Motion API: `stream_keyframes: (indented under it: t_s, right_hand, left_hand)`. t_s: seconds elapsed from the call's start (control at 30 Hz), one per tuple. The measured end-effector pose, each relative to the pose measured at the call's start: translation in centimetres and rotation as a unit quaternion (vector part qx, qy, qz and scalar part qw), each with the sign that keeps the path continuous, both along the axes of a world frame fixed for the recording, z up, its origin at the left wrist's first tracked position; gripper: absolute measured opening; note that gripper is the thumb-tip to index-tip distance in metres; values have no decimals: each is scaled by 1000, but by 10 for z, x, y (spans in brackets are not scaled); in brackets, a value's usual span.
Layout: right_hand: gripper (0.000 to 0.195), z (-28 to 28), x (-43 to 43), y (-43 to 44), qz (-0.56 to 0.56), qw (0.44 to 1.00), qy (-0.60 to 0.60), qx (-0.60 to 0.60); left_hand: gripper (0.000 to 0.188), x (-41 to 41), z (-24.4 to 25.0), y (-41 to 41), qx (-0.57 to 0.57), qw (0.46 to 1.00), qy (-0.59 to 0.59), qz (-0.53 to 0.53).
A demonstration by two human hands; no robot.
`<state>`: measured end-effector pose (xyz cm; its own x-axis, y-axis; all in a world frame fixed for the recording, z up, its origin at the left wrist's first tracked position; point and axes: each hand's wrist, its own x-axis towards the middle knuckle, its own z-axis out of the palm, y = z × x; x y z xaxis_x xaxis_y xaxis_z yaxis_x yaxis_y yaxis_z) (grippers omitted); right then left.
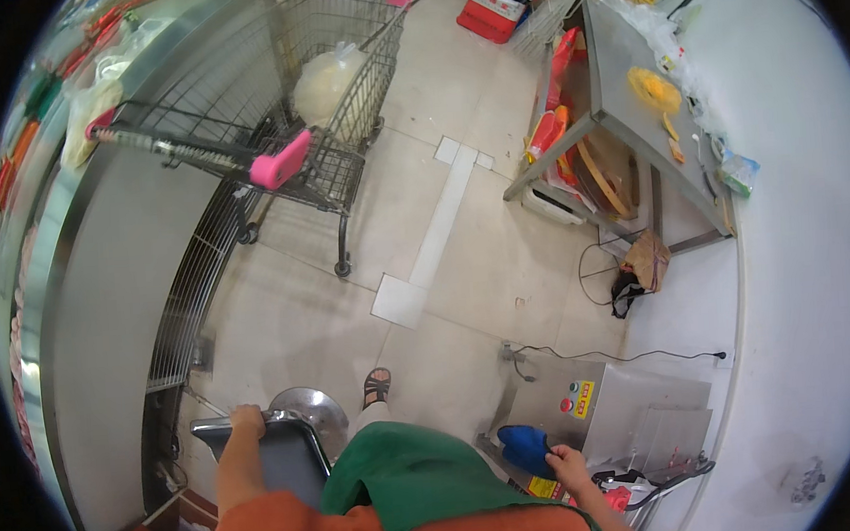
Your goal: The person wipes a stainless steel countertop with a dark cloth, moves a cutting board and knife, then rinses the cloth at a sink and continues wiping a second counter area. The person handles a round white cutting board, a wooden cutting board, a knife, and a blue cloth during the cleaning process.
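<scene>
My left hand [248, 421] grips the chrome edge of a dark, flat seat-like piece [290, 452], apparently part of a stool. Beside it on the floor is a round, shiny metal base [317, 411]; the join between the two is hidden. At the right, my right hand [569, 467] pinches the edge of a blue cloth item [527, 450], perhaps a cap or a mitt. The cloth hangs in front of a stainless steel machine [550, 396] with red and green buttons and a yellow label.
A shopping cart [331, 169] with pink corners carries a full plastic bag [326, 85]. Along the left runs a refrigerated display case [105, 285]. A steel table [617, 71] bearing yellow food stands by the white wall. A black power cord [620, 357] crosses to a wall socket.
</scene>
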<state>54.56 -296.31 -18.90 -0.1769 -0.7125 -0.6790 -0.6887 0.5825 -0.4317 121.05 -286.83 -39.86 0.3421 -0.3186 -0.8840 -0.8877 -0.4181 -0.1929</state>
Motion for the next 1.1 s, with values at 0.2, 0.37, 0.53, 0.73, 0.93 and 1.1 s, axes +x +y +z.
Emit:
stream_keyframes:
  t_s: [0.2, 0.37, 0.53, 0.73, 0.93, 1.1]
  right_hand:
    - [21, -23, -23, -61, 86, 995, 51, 2]
    - [22, -24, -34, -131, 75, 996, 6, 37]
    - [30, -23, -54, -217, 129, 991, 16, 14]
    - [22, -33, -65, -302, 158, 987, 9, -17]
    - [26, -49, -61, -420, 161, 985, 55, 38]
    - [22, -50, -56, -518, 187, 978, 84, 35]
  left_hand:
    - [46, -69, 6, -26, 7, 987, 60, -150]
    - [61, -132, -9, -25, 54, 975, 74, -200]
    - [69, -174, -14, -42, 52, 974, 66, -209]
    - [58, -214, -1, -128, 39, 962, 92, -255]
    - [42, -223, -35, -187, 34, 982, 113, -150]
    - [38, -219, -36, -242, -3, 991, 133, -28]
